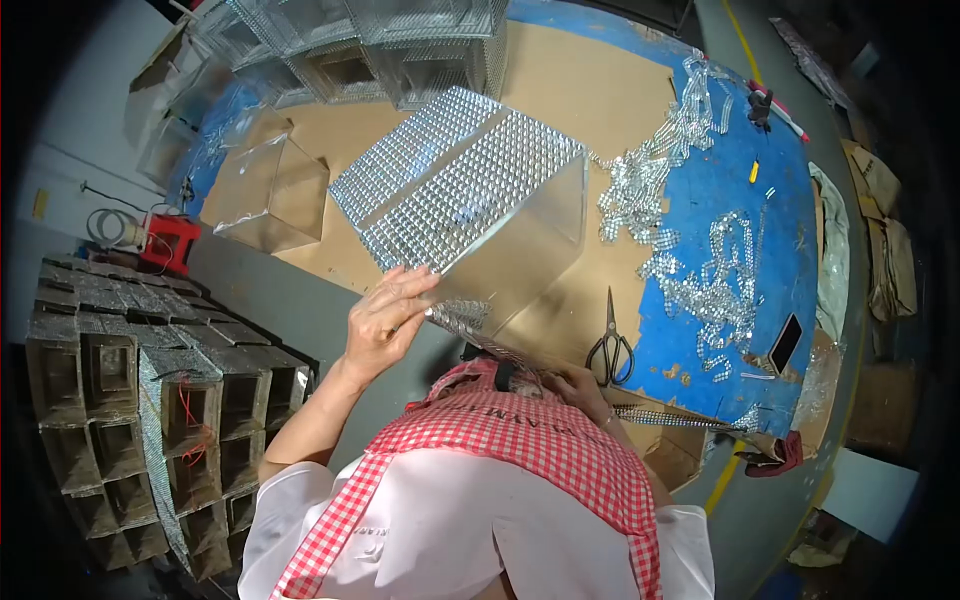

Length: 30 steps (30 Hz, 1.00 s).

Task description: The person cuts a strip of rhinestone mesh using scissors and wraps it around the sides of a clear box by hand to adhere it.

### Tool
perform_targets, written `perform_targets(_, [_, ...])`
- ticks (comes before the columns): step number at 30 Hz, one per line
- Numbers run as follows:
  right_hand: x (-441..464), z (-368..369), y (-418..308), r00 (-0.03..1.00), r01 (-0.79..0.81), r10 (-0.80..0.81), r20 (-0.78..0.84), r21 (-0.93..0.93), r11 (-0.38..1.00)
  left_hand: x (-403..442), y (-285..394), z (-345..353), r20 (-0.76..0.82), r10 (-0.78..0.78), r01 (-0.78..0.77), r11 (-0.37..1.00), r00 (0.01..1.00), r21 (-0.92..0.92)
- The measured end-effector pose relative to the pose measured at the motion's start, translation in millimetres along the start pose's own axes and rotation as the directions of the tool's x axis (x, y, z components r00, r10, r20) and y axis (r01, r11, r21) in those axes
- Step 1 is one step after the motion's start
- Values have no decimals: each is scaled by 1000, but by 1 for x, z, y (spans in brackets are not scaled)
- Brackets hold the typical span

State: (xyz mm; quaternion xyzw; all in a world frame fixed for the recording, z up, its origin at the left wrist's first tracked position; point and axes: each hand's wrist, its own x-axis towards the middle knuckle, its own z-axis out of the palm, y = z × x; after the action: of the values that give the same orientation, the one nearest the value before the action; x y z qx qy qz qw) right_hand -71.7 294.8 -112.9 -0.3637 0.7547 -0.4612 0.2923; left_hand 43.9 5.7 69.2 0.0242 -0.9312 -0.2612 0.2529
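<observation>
A clear box (540,250) stands tilted on the table, with rows of silvery rhinestones on its upper face and a bare stripe between them. At its near left corner my left hand (385,318) presses its fingers together on the edge, its thumb at the end of a rhinestone strip (480,338). That strip slants down right towards my body. Close to the apron, my right hand (582,392) is curled and partly hidden; the strip shows on both sides of it. Black scissors (610,345) lie just beyond my right hand.
Loose rhinestone strips (715,285) lie on the blue table cover (685,365), near a phone (786,344) and a yellow cutter (754,171). Another clear box (272,195) stands left. Decorated boxes (430,75) are stacked at the back; more boxes (110,365) are piled at lower left.
</observation>
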Motion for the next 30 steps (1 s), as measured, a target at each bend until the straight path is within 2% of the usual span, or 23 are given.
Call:
perform_targets(2, [-17, -12, -3, 966, -167, 217, -143, 297, 940, -6, -3, 2, 38, 100, -101, 994, 994, 31])
perform_targets(4, [-31, -48, -9, 943, -163, 189, -273, 115, 980, -17, -4, 8, 57, 166, -168, 985, 984, 36])
perform_targets(6, [-43, -97, -32, 898, -145, 147, -415, 36, 989, -27, -3, 18, 59, 204, -205, 979, 977, 16])
perform_targets(7, [-43, -120, -46, 897, -141, 89, -432, -90, 986, -29, -2, 22, 52, 274, -276, 961, 960, 32])
perform_targets(10, [-4, -156, -102, 874, -199, -28, -484, -411, 890, -36, 8, 34, 118, 318, -321, 947, 941, 10])
perform_targets(11, [16, -156, -103, 866, -115, -114, -486, -418, 901, -34, 8, 37, 54, 380, -380, 925, 923, -25])
perform_targets(14, [72, -163, -76, 856, 112, -341, -387, -506, 855, -36, 12, 39, 86, 244, -243, 970, 966, -22])
perform_targets(17, [110, -161, -65, 905, 68, -279, -322, -537, 841, -38, 16, 41, 85, 175, -175, 985, 981, -6])
perform_targets(20, [126, -153, -94, 926, -2, -168, -337, -451, 893, -36, 25, 40, 52, 116, -115, 993, 992, -30])
perform_targets(21, [132, -151, -93, 923, -3, -178, -340, -470, 883, -37, 26, 40, 39, 93, -91, 995, 995, -39])
perform_targets(24, [150, -147, -78, 889, 210, -352, -292, -425, 881, -41, 19, 44, 106, 110, -111, 994, 988, -5])
perform_targets(27, [150, -157, -76, 960, 148, -208, -189, -289, 946, -44, 13, 47, 121, 189, -189, 982, 974, -17])
perform_targets(30, [140, -161, -75, 955, 203, -254, -152, -286, 936, -47, 8, 33, 132, 243, -256, 961, 961, 100])
